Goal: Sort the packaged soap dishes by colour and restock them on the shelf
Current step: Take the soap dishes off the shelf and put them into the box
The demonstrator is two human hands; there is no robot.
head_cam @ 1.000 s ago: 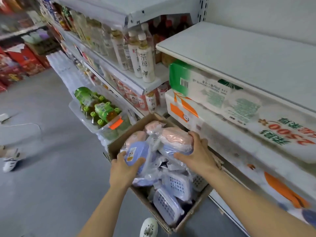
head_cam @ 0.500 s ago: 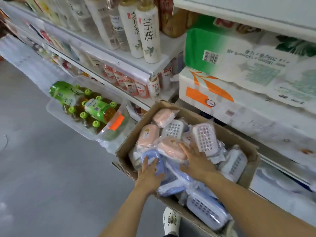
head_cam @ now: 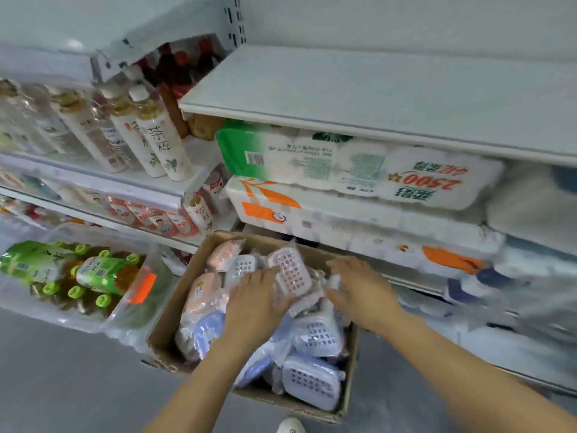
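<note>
Left hand (head_cam: 256, 303), lower centre of the frame, lies palm-down on the pile with fingers loosely spread, its fingertips touching the edge of a pink perforated soap dish in clear plastic wrap (head_cam: 292, 273). Whether it pinches the wrap cannot be told. Right hand (head_cam: 359, 289), just right of centre, rests with fingers extended on the packets beside that dish, gripping nothing visible.

Both hands work inside the open brown cardboard box (head_cam: 175, 310), which sits on the floor against the lower shelving and holds the mixed stock: pink wrapped dishes (head_cam: 203, 295) toward the box's upper left, blue wrapped dishes (head_cam: 312, 381) toward its lower right.

The step, judged, is separating colours. Best done by lifting one packet by its rigid body, not the slippery film.

The pink dish is tilted, grid face up, long axis running from upper left to lower right.

Above, the bare white metal shelf (head_cam: 374, 98) offers room for restocking.
</note>
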